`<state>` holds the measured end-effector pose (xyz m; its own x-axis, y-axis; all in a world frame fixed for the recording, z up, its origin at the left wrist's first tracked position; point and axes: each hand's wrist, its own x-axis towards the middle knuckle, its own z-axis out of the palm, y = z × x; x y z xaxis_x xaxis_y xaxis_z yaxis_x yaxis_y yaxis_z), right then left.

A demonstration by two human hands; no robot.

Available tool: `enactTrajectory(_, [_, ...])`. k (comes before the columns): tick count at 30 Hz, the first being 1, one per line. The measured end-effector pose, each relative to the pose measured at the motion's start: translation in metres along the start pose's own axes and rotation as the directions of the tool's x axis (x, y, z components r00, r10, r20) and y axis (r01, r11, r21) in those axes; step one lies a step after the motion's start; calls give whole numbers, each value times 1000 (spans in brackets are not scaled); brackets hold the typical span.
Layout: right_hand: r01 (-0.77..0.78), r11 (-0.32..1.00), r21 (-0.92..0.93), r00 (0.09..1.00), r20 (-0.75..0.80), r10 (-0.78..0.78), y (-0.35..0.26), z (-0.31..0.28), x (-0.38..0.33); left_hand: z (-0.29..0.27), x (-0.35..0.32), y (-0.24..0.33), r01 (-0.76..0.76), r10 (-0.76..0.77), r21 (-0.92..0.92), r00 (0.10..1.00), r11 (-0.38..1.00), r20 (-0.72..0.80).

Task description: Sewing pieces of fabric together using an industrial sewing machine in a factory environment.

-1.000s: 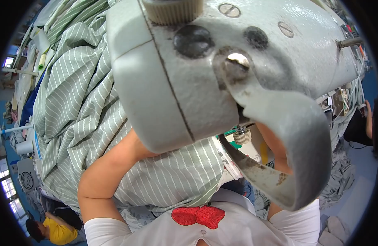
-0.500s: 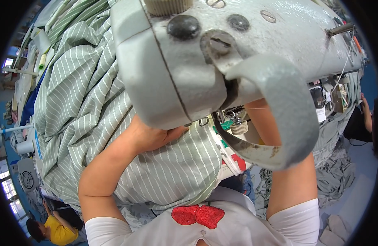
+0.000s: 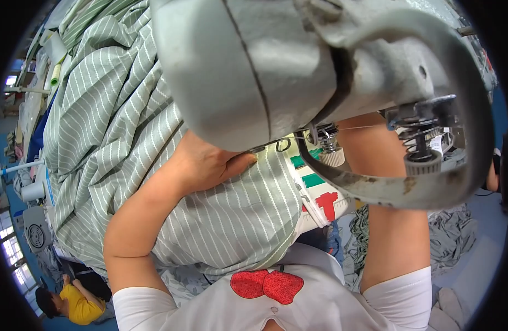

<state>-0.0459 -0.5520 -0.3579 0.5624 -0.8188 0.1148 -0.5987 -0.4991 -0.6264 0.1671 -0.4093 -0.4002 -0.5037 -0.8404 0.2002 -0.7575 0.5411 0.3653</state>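
The green fabric with thin white stripes (image 3: 127, 143) lies spread over the sewing table, one stretch of it running under the grey head of the sewing machine (image 3: 276, 66), the rest heaped up and away to the person's left and a fold hanging over the near edge toward the person's white top (image 3: 298, 298). The left hand (image 3: 210, 163) rests flat on the cloth just beside the needle area, fingers together and pressed down, closed on nothing. The right forearm (image 3: 391, 220) runs up behind the machine's curved guard (image 3: 386, 187), and the right hand is hidden there, so whether it grips anything cannot be told. Judging by the large bulk bunched on the far side and the cloth sitting under the head, the seam looks to be mid-run; how much is stitched cannot be seen. A person in yellow (image 3: 77, 303) crouches on the floor at lower left.
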Motion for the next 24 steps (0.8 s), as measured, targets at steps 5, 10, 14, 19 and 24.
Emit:
enactTrajectory(5, [33, 981, -192, 997, 79, -18, 25, 26, 34, -1, -1, 3, 29, -29, -21, 999, 999, 24])
enactTrajectory(10, [58, 944, -325, 993, 117, -21, 39, 43, 43, -2, -2, 0, 29, -29, 0, 999, 1000, 14])
enactTrajectory(14, [63, 933, -354, 993, 113, -24, 42, 41, 40, 0, -3, 0, 57, -57, 4, 998, 998, 18])
enactTrajectory(19, [92, 935, -342, 995, 77, -69, 33, 32, 12, -9, -25, 8, 115, -112, 86, 993, 990, -45])
enactTrajectory(24, [201, 969, -146, 967, -129, -220, 7, 3, -107, -41, -123, 59, 629, -553, 125, 747, 767, -369])
